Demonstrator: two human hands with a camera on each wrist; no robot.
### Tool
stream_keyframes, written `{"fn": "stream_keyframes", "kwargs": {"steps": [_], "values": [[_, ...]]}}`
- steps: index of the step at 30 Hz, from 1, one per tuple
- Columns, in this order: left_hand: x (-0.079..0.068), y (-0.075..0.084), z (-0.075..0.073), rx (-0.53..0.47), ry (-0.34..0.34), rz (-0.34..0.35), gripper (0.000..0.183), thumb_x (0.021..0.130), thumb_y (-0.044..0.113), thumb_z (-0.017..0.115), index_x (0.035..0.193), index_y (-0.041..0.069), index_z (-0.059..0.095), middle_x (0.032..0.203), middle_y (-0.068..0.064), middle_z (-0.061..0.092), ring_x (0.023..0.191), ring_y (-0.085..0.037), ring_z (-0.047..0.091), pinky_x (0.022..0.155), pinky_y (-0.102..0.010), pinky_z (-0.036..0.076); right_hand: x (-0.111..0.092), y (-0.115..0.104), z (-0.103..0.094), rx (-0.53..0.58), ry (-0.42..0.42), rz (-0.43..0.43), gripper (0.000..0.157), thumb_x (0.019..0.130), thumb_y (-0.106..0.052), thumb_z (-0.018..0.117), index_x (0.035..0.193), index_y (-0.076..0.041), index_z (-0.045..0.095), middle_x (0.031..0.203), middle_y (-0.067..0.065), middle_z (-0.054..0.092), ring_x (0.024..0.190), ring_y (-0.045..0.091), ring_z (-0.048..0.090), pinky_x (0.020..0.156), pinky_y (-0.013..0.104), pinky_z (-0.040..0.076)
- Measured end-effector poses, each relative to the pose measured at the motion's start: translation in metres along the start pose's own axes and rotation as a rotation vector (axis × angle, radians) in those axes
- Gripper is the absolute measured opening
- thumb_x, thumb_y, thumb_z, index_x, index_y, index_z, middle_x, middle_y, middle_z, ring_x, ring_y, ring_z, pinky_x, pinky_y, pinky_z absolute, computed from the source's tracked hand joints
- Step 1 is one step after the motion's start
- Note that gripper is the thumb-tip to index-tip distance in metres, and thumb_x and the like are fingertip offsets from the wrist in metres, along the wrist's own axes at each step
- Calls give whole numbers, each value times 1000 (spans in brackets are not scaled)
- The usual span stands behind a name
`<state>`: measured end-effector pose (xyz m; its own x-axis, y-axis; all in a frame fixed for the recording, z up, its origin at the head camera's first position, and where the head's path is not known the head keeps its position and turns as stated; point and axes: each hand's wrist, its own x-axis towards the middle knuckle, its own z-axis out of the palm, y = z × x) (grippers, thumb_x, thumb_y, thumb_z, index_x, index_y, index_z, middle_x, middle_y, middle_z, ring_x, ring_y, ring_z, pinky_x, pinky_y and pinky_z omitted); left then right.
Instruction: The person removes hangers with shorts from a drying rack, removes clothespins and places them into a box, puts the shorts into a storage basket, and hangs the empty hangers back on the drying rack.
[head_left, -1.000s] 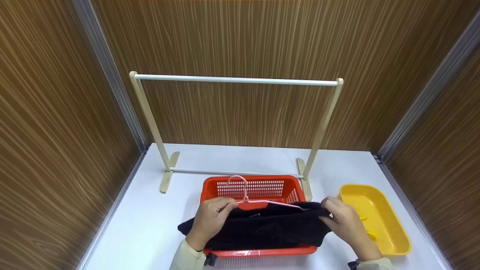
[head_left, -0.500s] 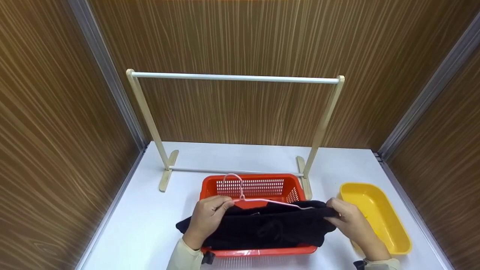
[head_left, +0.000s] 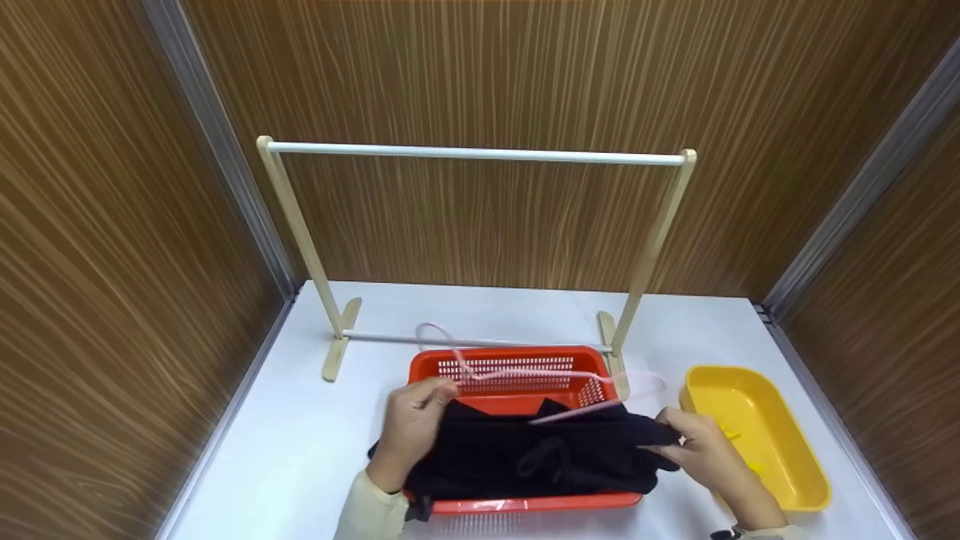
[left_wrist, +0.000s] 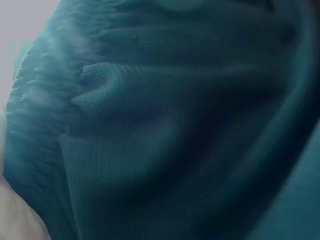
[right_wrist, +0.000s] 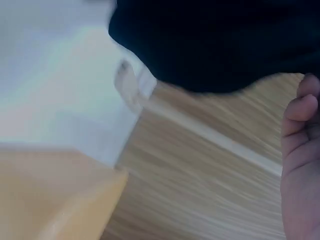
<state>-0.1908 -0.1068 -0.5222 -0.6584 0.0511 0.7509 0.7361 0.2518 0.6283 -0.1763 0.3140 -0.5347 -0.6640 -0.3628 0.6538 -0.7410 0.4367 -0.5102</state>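
Black drawstring pants [head_left: 517, 457] with a gathered waistband stretch over the red basket [head_left: 450, 506] in the head view. My left hand [head_left: 412, 427] pinches a pink clothes hanger [head_left: 517, 373] near its hook, at the waistband's left part. The hanger's right end stands above the waistband, blurred, and its lower bar crosses in front of the opening. At the right corner of the pants, my right hand [head_left: 697, 446] pinches the cloth between thumb and fingers. Dark ribbed waistband cloth [left_wrist: 40, 110] fills much of the left wrist view. Whether the left fingers also hold cloth is hidden.
Behind the basket stands a wooden rack with a white top rail [head_left: 480, 153] and a low bar. A yellow tray [head_left: 806, 465] with small yellow pieces lies on the right of the white table [head_left: 255, 450]. Wood-patterned walls enclose three sides.
The hanger has come up and tilted, its right end now out of the waistband and its hook further left. My right hand still grips the pants' corner and sits slightly lower.
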Motion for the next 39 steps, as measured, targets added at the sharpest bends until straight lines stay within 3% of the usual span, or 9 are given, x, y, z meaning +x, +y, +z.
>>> {"fn": "stream_keyframes", "kwargs": {"steps": [4,7,11,14,19,27,32,39], "values": [[0,4,9,32,-82,19,13,90,1,75,95,12,79,88,-2,77,81,-11,72,74,-22,56,-4,6,5,-81,37,-38,44,59,16,87,84,-14,66,74,-7,63,65,4,53,60,15,42],[-1,5,11,66,-94,11,12,92,5,75,95,16,78,87,5,75,77,-8,69,70,-22,54,-3,5,11,-118,24,-25,44,61,12,89,90,-14,69,82,-8,67,71,5,57,68,15,45],[-2,2,12,93,-74,3,7,92,10,75,94,16,78,87,7,74,77,-7,68,70,-21,54,-1,0,19,-154,-25,75,42,66,5,92,96,-12,69,86,-6,72,75,3,62,71,13,48],[-2,1,12,100,-69,5,4,94,15,74,94,15,78,88,7,74,78,-6,69,70,-21,54,-1,-4,24,-173,-67,185,43,71,0,92,104,-10,67,90,-4,75,79,3,66,72,19,54],[-3,1,12,110,-42,-2,4,94,14,74,95,16,78,88,7,74,78,-6,70,71,-21,55,-2,-6,30,-162,-108,283,47,79,-5,89,118,-12,63,87,-13,70,74,1,60,66,26,55],[-4,-1,11,134,-31,15,5,96,13,73,98,13,78,90,5,76,80,-7,70,73,-21,55,-6,-5,41,-153,-22,271,62,74,1,90,130,-8,64,75,-20,50,61,-1,44,54,21,40],[-2,-2,9,132,-14,35,6,95,9,72,98,8,77,90,-1,77,81,-9,71,74,-22,56,-8,-3,49,-100,13,217,58,75,4,88,126,-9,64,78,-19,55,64,0,49,57,20,42],[0,-3,9,146,-13,25,7,97,13,72,97,9,77,91,2,77,80,-7,71,73,-22,56,-6,-7,46,-30,41,269,57,77,8,84,126,-9,63,82,-10,59,64,6,52,57,21,43]]}}
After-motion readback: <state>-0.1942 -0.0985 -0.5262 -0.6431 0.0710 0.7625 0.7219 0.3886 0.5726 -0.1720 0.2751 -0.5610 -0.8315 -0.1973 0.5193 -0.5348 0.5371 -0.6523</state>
